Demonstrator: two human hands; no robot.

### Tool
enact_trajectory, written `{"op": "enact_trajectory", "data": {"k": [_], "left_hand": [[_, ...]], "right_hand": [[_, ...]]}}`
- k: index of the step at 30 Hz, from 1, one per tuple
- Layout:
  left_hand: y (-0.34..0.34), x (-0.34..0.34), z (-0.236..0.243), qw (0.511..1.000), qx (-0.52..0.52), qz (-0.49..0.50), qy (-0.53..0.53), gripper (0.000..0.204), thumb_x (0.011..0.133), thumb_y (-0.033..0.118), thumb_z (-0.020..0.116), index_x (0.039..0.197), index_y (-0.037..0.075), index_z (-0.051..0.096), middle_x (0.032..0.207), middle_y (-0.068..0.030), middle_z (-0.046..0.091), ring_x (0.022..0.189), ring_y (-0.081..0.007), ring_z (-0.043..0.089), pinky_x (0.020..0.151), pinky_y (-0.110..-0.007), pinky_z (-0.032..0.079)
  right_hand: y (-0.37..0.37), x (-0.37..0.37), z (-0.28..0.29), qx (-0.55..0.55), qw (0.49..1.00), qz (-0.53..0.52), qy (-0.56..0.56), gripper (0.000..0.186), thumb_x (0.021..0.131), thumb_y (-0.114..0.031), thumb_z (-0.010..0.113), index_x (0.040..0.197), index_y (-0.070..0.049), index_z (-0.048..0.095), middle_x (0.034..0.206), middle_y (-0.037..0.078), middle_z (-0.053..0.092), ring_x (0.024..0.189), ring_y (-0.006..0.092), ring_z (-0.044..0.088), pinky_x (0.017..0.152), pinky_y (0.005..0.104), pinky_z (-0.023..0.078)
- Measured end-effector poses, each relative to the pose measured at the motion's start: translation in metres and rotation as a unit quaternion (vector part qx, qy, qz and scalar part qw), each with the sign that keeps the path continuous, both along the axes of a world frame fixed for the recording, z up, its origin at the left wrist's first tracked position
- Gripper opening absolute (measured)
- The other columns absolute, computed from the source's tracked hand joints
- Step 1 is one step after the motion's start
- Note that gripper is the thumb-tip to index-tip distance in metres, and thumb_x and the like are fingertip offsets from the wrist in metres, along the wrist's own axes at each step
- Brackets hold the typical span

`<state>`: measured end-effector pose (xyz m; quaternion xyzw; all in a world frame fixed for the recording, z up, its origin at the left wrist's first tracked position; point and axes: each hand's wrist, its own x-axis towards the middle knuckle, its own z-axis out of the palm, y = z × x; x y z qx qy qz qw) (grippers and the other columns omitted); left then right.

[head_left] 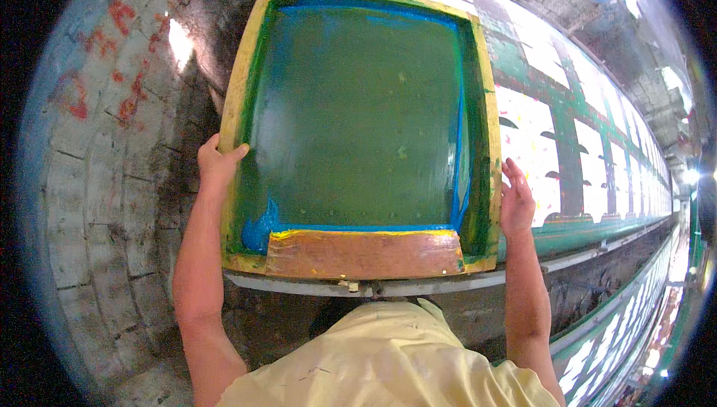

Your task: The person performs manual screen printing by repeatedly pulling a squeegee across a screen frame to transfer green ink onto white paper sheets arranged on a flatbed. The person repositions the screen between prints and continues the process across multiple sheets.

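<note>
A large screen-printing frame (488, 108) with yellow-stained wooden sides and green mesh lies in front of me. Blue ink lines the mesh edges and pools at the near left corner. Along the frame's near side rests a wooden squeegee (364, 255), its upper edge marked yellow and blue. My left hand (218, 162) grips the left side, thumb over the top and the other fingers mostly hidden underneath. Beside the right side is my right hand (517, 202), its fingers stretched out and not wrapped round the wood; whether it touches the frame I cannot tell.
A long green printing table (575, 145) bearing rows of white cut pieces (590, 138) runs off to the right. A metal rail (448, 282) edges its near side. Another table with white pieces (635, 332) stands at the lower right. A paint-marked brick wall (97, 205) is on the left.
</note>
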<state>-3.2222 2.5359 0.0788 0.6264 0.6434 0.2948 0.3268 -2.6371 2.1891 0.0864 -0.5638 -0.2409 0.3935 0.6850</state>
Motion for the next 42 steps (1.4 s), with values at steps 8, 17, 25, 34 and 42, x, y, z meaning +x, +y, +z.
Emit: {"op": "enact_trajectory", "data": {"k": [8,17,25,34,42], "left_hand": [[-0.012,0.015,0.011,1.0,-0.029,-0.004,0.0,0.039,0.089,0.006,0.095,0.126,0.001,0.082,0.111,-0.0071,0.085,0.095,-0.0187,0.078,0.09,-0.037,0.062],[-0.007,0.015,-0.002,0.996,-0.006,-0.004,0.086,0.047,0.086,0.014,0.099,0.128,0.001,0.084,0.114,-0.0103,0.08,0.102,-0.0236,0.076,0.095,-0.042,0.062],[0.009,-0.012,-0.019,0.995,0.002,-0.019,0.102,0.046,0.086,0.017,0.1,0.126,0.002,0.084,0.114,-0.0112,0.078,0.103,-0.025,0.075,0.094,-0.042,0.062],[-0.007,-0.004,0.008,0.998,-0.043,-0.022,0.026,0.052,0.092,0.01,0.095,0.14,0.0,0.078,0.114,-0.0069,0.084,0.096,-0.0162,0.077,0.086,-0.036,0.063],[0.004,-0.038,-0.025,0.987,0.093,-0.125,0.046,0.086,0.082,0.008,0.096,0.161,0.0,0.064,0.146,-0.0176,0.074,0.131,-0.0302,0.074,0.116,-0.042,0.059]], "right_hand": [[-0.009,0.017,-0.018,0.038,0.999,-0.011,0.01,0.069,0.114,-0.038,0.063,0.169,0.001,0.052,0.169,0.022,0.057,0.15,0.0373,0.059,0.129,0.0513,0.045],[-0.029,0.016,0.014,0.015,0.999,0.013,-0.047,0.084,0.11,-0.04,0.071,0.178,0.0,0.042,0.176,0.024,0.052,0.157,0.0383,0.056,0.134,0.052,0.04],[-0.04,-0.029,0.061,-0.048,0.886,0.062,-0.457,0.05,0.1,-0.003,0.081,0.149,-0.006,0.074,0.146,0.019,0.076,0.137,0.0359,0.073,0.117,0.0484,0.058],[-0.043,-0.166,0.064,0.111,0.751,0.328,-0.561,0.041,0.091,-0.013,0.083,0.133,-0.014,0.083,0.132,0.013,0.079,0.125,0.0363,0.076,0.106,0.0516,0.061],[-0.026,-0.218,0.074,0.018,0.682,0.289,-0.672,0.053,0.092,-0.011,0.073,0.145,-0.014,0.076,0.137,0.012,0.077,0.126,0.0356,0.074,0.108,0.0547,0.059]]}}
